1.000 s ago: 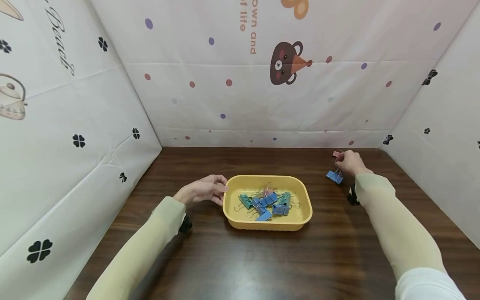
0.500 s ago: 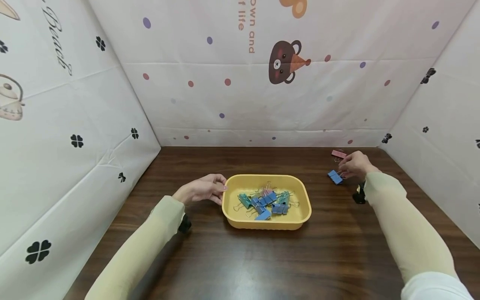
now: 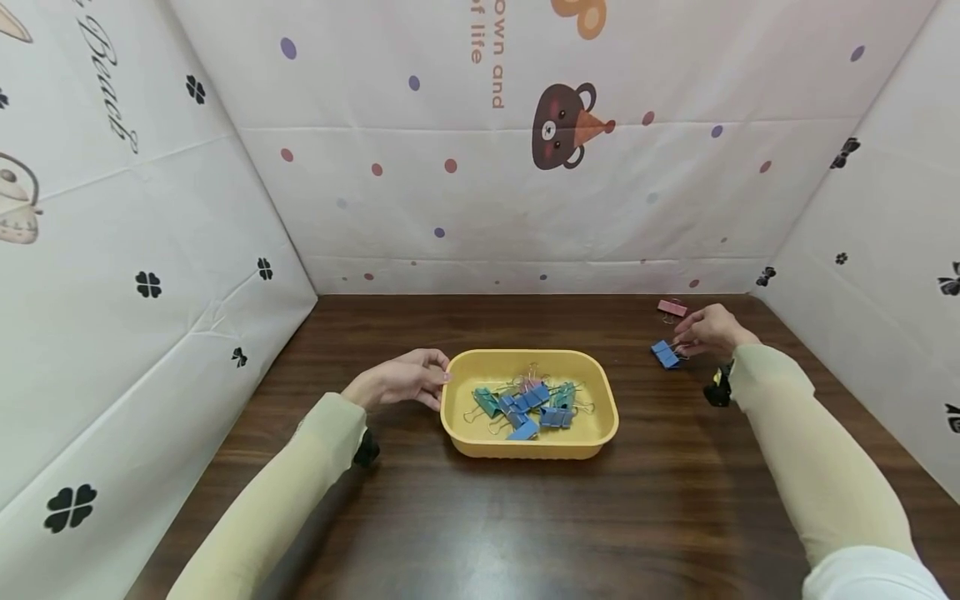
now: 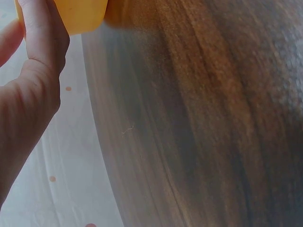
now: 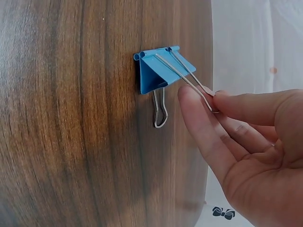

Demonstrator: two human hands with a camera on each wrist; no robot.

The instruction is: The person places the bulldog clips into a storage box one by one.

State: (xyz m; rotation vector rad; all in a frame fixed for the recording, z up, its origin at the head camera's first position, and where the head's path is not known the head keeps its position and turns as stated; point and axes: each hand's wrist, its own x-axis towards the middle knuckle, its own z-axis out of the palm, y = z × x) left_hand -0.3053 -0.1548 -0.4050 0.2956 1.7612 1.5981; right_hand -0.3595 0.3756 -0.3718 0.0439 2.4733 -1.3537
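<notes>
A blue binder clip (image 5: 165, 66) is at the right back of the table. My right hand (image 3: 712, 328) pinches one of its wire handles (image 5: 189, 81) between thumb and fingertips, while the other handle hangs free in the right wrist view. Just behind lies a pink binder clip (image 3: 672, 308). With thumb and fingers at its left rim, my left hand (image 3: 408, 379) holds a yellow plastic tray (image 3: 525, 450); the left wrist view catches only a corner of the tray (image 4: 85, 16) beside the fingers (image 4: 45, 38). Several blue, green and pink binder clips (image 3: 532, 398) lie jumbled inside.
The dark wood-grain table (image 3: 480, 517) ends at a white printed backdrop (image 3: 420, 200) behind, with matching side sheets left (image 3: 187, 217) and right (image 3: 885, 333). Bare tabletop lies between the tray and the blue clip.
My right hand has drawn back from the pink clip, which now shows fully, and has taken the blue clip's handle. The left hand stays at the tray.
</notes>
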